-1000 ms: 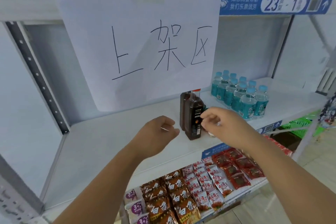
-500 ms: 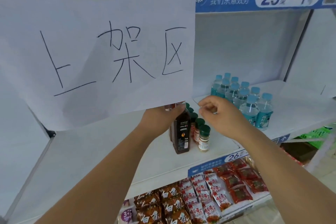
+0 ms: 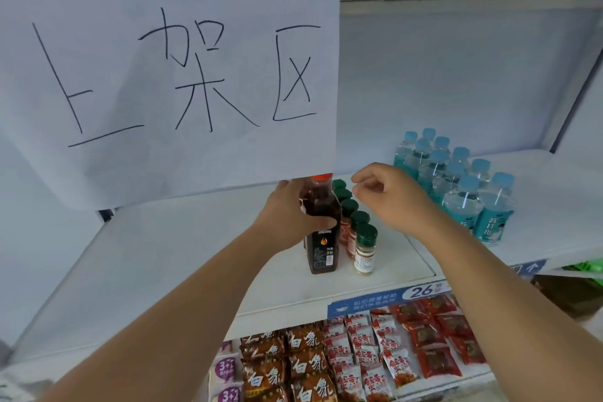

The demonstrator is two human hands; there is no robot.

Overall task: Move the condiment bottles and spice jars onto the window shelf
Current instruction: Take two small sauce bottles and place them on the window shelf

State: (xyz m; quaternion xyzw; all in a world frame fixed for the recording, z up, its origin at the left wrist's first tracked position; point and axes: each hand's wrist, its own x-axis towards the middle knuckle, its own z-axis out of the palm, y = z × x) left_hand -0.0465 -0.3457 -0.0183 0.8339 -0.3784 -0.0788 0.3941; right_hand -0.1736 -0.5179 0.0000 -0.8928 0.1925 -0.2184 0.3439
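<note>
On shelf (image 3: 182, 258), left grip (image 3: 293, 215) clasps bottle (image 3: 321, 238).

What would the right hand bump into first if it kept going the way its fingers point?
The right hand is curled, empty, fingers pointing left. Going straight on, it would probably first meet the red-capped dark bottle held by the left hand, passing above the green-capped jars. Depth is uncertain.

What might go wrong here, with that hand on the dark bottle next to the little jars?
The left hand grips the dark bottle right beside a tight row of green-capped spice jars; shifting it sideways may topple them. The hanging paper sign hides the shelf's back, so the bottle's red cap might snag its edge.
</note>
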